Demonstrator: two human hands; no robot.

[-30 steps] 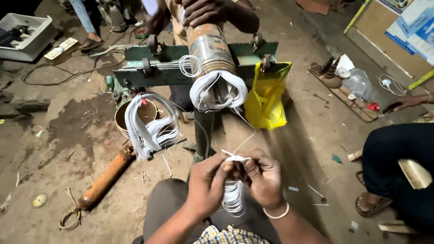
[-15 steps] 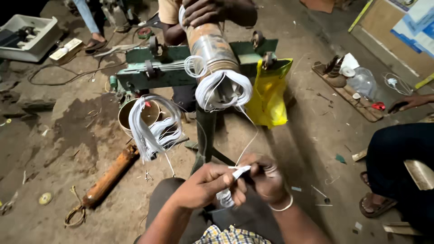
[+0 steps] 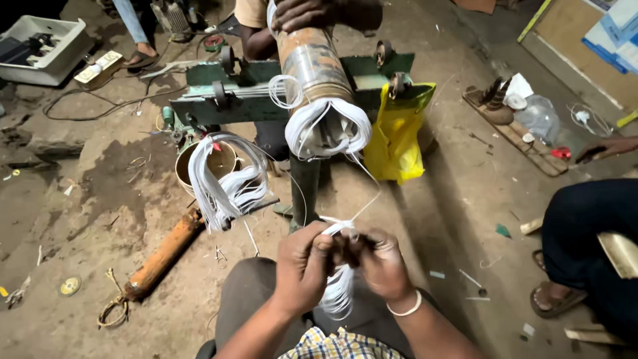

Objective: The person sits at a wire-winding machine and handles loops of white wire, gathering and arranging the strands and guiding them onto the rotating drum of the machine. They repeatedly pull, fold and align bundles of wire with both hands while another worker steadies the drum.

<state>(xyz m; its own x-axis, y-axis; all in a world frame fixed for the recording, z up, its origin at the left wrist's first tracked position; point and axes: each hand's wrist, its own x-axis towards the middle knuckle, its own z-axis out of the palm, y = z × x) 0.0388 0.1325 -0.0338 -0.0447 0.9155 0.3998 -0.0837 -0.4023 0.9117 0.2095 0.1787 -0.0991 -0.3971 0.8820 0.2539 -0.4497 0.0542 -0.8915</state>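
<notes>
White wire bundle (image 3: 339, 292) sits pinched between my left hand (image 3: 302, 266) and right hand (image 3: 382, 262). Beyond my grip, loose coils (image 3: 329, 126) hang from the metal cylinder (image 3: 312, 56), untied.

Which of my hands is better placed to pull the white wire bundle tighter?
Probably the left hand: its fingers pinch the top of the white wire bundle where the strand rises toward the cylinder. The right hand steadies the bundle beside it.

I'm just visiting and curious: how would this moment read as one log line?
left hand: grips white wire | right hand: grips same wire | wire runs to metal cylinder
</notes>
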